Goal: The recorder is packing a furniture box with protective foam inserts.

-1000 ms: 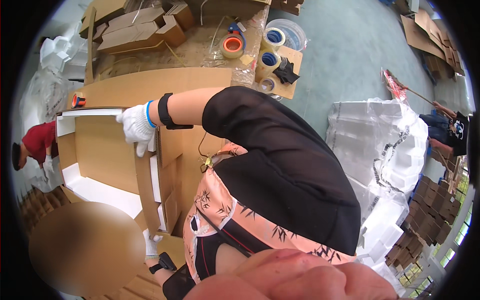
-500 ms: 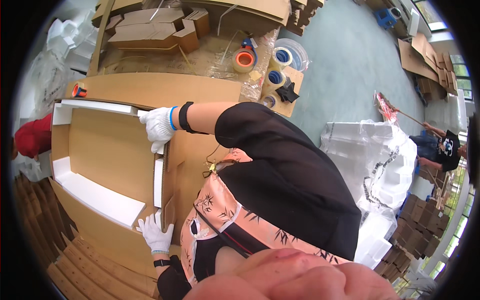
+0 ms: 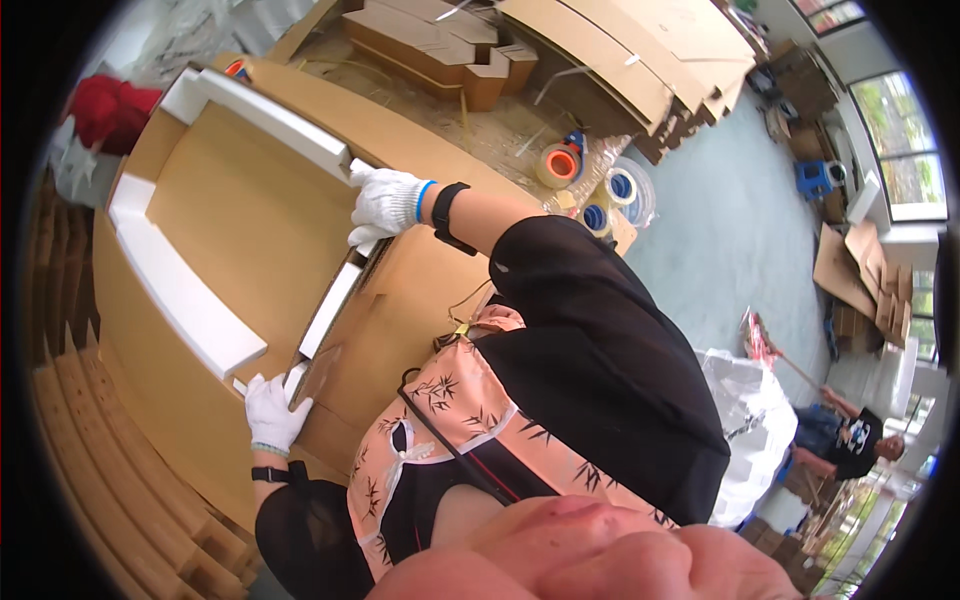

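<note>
A large open cardboard carton (image 3: 250, 190) lies before me, lined along its walls with white foam strips (image 3: 190, 290). My right hand (image 3: 388, 203), in a white knitted glove, is closed at the carton's far right corner. Its fingers curl over the end of a white foam piece (image 3: 366, 246) by the wall; the palm side is hidden. At the near corner rests my left hand (image 3: 275, 415), also gloved. Its fingers stretch forward and the thumb stands apart, touching the corner beside a short foam end. Between my hands another foam strip (image 3: 331, 310) lines the wall nearest me.
Tape rolls (image 3: 622, 187) and an orange-and-blue tape dispenser (image 3: 562, 162) lie beyond my right arm. Cardboard stacks (image 3: 600, 50) stand behind them. Wooden pallets (image 3: 140, 480) are at the lower left. Someone in red (image 3: 115, 112) is at the far left, another person (image 3: 855, 445) at the right.
My view has turned, so the carton appears tilted and shifted. Both hands stay at the same two corners; the right fingers look more curled in.
</note>
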{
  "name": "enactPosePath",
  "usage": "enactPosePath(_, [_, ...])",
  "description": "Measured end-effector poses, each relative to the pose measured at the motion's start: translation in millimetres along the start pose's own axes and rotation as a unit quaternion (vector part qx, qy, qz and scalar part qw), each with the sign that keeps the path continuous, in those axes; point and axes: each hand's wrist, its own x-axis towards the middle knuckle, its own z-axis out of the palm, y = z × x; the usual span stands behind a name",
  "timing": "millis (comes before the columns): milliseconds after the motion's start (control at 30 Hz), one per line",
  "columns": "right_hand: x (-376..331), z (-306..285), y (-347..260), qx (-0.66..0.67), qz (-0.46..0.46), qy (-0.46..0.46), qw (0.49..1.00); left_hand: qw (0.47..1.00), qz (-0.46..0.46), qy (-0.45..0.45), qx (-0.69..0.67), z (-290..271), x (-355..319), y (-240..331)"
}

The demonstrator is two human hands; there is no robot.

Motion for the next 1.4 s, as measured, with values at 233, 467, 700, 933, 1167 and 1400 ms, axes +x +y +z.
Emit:
enactPosePath(233, [16.1, 12.5, 2.4, -0.034, -0.054, -0.078, 0.995, 0.983, -0.155, -0.098, -0.005, -11.2, -6.8, 16.6])
enactPosePath(467, [15.5, 5.6, -8.7, -0.074, -0.018, -0.096, 0.992, 0.949, -0.291, -0.07, 0.096, 3.2, -8.0, 45.5])
enactPosePath(700, [18.8, 7.5, -8.4, -0.205, -0.121, -0.156, 0.959, 0.899, -0.401, 0.147, 0.096, 56.4, -6.2, 110.4])
enactPosePath(933, [36.8, 83.1, 34.9, -0.202, -0.126, -0.093, 0.967, 0.864, -0.438, 0.237, -0.074, 142.3, -43.9, 247.8])
enactPosePath(1167, [33.2, 77.5, 25.8, -0.112, -0.142, -0.018, 0.983, 0.739, -0.65, 0.161, -0.074, 191.2, -147.4, 363.5])
enactPosePath(1400, [53.2, 105.8, 2.2, -0.131, -0.082, 0.152, 0.976, 0.665, -0.722, 0.177, -0.077, 196.6, -209.2, 384.7])
